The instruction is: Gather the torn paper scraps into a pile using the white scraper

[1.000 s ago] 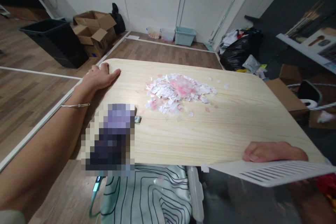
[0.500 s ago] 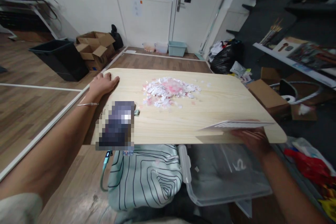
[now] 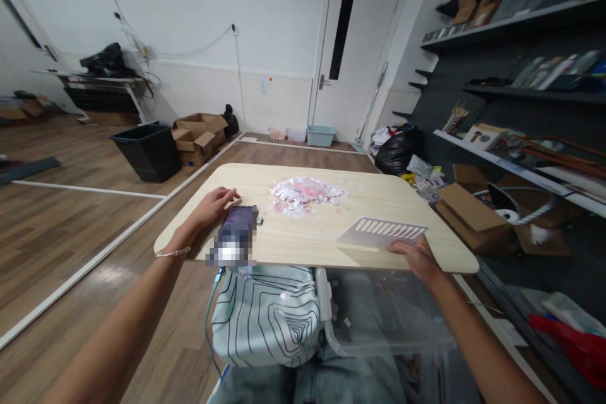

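A heap of white and pink paper scraps point(image 3: 307, 192) lies on the far middle of a light wooden table point(image 3: 303, 240). My left hand point(image 3: 215, 204) rests flat on the table's left side, fingers stretched out, beside a blurred phone point(image 3: 233, 242) with a cable hanging off the near edge. My right hand point(image 3: 415, 257) grips the near edge of a flat white slotted panel point(image 3: 381, 231), which lies low over the table's right side.
A clear plastic bin point(image 3: 379, 315) and a striped cushion point(image 3: 267, 315) sit below the table's near edge. Cardboard boxes point(image 3: 196, 136), a black bin point(image 3: 149, 151) and a black bag point(image 3: 395, 148) stand on the floor; shelves line the right wall.
The view has lifted and pulled back. My right hand has carried the slotted panel from below the near edge up onto the table's right side. My left hand has slid nearer the phone.
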Demonstrator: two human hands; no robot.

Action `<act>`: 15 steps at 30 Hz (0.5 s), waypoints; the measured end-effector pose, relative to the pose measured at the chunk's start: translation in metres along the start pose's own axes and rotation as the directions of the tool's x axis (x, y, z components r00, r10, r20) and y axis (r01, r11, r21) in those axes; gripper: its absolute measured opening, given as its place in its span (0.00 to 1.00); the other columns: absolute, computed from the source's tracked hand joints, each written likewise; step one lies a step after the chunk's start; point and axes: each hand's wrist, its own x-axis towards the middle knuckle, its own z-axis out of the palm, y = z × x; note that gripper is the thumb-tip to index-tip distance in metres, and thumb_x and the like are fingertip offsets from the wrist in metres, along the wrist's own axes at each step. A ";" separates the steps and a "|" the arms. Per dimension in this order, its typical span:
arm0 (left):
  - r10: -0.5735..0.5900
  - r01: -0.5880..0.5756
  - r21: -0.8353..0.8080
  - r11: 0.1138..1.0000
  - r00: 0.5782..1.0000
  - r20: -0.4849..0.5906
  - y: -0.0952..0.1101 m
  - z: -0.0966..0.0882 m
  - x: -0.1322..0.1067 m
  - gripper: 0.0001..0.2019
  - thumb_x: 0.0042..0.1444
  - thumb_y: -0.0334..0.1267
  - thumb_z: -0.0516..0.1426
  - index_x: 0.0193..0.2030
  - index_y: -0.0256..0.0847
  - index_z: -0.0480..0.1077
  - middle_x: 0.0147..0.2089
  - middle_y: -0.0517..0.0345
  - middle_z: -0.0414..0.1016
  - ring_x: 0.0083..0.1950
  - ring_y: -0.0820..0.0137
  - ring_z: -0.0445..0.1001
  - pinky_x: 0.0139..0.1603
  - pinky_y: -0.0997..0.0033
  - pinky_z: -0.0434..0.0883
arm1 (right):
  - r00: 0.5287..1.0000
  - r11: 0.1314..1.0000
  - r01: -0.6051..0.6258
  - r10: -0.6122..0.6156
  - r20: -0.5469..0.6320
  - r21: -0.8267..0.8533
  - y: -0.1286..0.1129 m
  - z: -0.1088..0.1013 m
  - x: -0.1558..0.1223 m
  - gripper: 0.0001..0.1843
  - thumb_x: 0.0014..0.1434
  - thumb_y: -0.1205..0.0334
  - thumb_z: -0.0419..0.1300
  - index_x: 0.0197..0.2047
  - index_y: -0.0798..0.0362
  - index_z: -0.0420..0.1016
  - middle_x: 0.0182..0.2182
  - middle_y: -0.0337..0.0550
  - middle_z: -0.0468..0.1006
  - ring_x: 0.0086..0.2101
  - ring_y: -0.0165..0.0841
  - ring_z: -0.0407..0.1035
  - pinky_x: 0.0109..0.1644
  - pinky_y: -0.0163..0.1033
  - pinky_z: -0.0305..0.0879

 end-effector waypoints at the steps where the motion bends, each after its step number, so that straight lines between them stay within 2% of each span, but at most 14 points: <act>1: -0.002 0.003 -0.041 0.999 1.000 0.028 0.004 0.001 -0.007 0.48 0.69 0.85 0.48 0.49 0.42 0.90 0.58 0.34 0.92 0.62 0.42 0.91 0.76 0.44 0.85 | 1.000 0.999 -0.021 0.021 0.001 0.031 -0.001 0.001 0.001 0.23 0.84 0.45 0.78 0.70 0.51 0.88 0.63 0.50 0.91 0.55 0.45 0.90 0.59 0.55 0.93; 5: -0.013 0.017 -0.079 0.997 0.999 0.053 0.020 0.006 -0.021 0.52 0.64 0.91 0.49 0.46 0.43 0.91 0.58 0.33 0.93 0.64 0.38 0.91 0.80 0.40 0.82 | 0.996 0.988 -0.086 0.084 0.020 0.132 -0.006 0.003 0.004 0.17 0.84 0.46 0.79 0.55 0.52 0.89 0.48 0.41 0.91 0.43 0.37 0.87 0.50 0.47 0.91; 7: -0.037 0.041 -0.079 0.996 0.998 0.053 0.023 0.007 -0.021 0.51 0.62 0.91 0.50 0.46 0.44 0.91 0.59 0.32 0.94 0.66 0.36 0.91 0.80 0.38 0.82 | 0.995 0.980 -0.103 0.100 0.023 0.172 -0.007 0.004 0.005 0.16 0.83 0.48 0.79 0.51 0.52 0.88 0.44 0.39 0.90 0.40 0.35 0.86 0.48 0.45 0.89; 9: -0.063 0.067 -0.061 0.996 0.996 0.058 0.024 0.005 -0.020 0.48 0.64 0.88 0.49 0.47 0.45 0.91 0.60 0.31 0.95 0.67 0.35 0.91 0.81 0.37 0.82 | 0.994 0.972 -0.108 0.107 0.019 0.208 -0.006 0.004 0.005 0.16 0.83 0.49 0.79 0.52 0.52 0.88 0.45 0.39 0.90 0.41 0.35 0.86 0.47 0.45 0.90; 11: -0.048 0.046 0.030 0.999 0.995 0.087 0.025 0.002 -0.020 0.45 0.68 0.79 0.49 0.54 0.44 0.93 0.63 0.30 0.95 0.69 0.35 0.89 0.83 0.37 0.81 | 0.994 0.965 -0.109 0.108 0.018 0.238 -0.003 0.005 0.006 0.15 0.83 0.49 0.79 0.56 0.52 0.88 0.48 0.41 0.91 0.43 0.36 0.87 0.48 0.45 0.90; 15: 0.018 -0.074 0.322 0.944 0.985 0.173 0.034 -0.003 -0.025 0.39 0.62 0.67 0.60 0.69 0.49 0.93 0.76 0.29 0.91 0.75 0.30 0.87 0.80 0.40 0.80 | 0.993 0.955 -0.117 0.111 0.039 0.274 0.002 0.006 0.007 0.15 0.83 0.50 0.79 0.59 0.52 0.89 0.51 0.43 0.91 0.44 0.38 0.87 0.50 0.46 0.91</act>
